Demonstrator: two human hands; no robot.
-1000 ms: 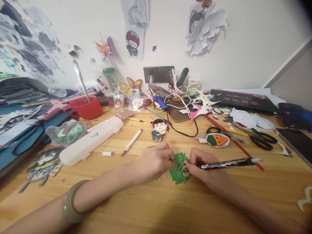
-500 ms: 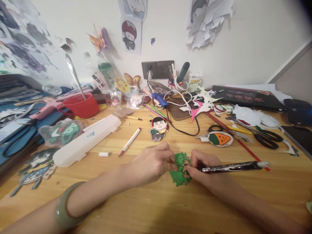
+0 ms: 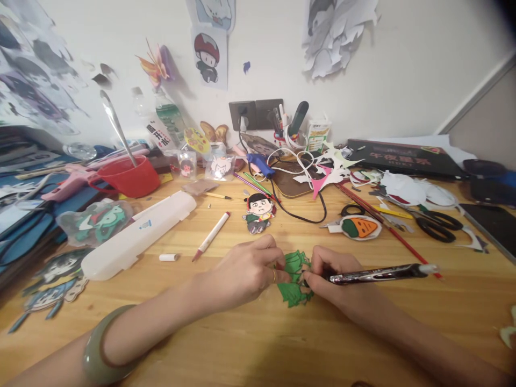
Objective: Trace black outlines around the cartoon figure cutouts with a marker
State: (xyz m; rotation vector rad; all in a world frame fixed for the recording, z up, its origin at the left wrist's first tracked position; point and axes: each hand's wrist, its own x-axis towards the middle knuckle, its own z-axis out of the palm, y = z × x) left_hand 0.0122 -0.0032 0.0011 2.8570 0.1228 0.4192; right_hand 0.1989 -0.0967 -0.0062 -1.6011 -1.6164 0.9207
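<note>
A small green paper cut-out (image 3: 295, 279) lies on the wooden desk (image 3: 250, 344) in front of me. My left hand (image 3: 250, 271), a ring on one finger, presses on the cut-out's left edge with curled fingers. My right hand (image 3: 336, 277) is closed around a dark pen (image 3: 379, 273), whose tip touches the cut-out's right side. The pen's white end points right. A green bangle (image 3: 100, 349) sits on my left forearm.
A white case (image 3: 139, 234), a red-tipped marker (image 3: 210, 235) and its cap (image 3: 168, 257) lie to the left. Ahead are a cartoon figure cut-out (image 3: 258, 212), a carrot cut-out (image 3: 360, 227), black scissors (image 3: 437, 226), a red cup (image 3: 129, 177) and cables.
Both hands stay on the green cut-out with the pen. The view has shifted slightly, so the hands and the desk items sit a little further left.
</note>
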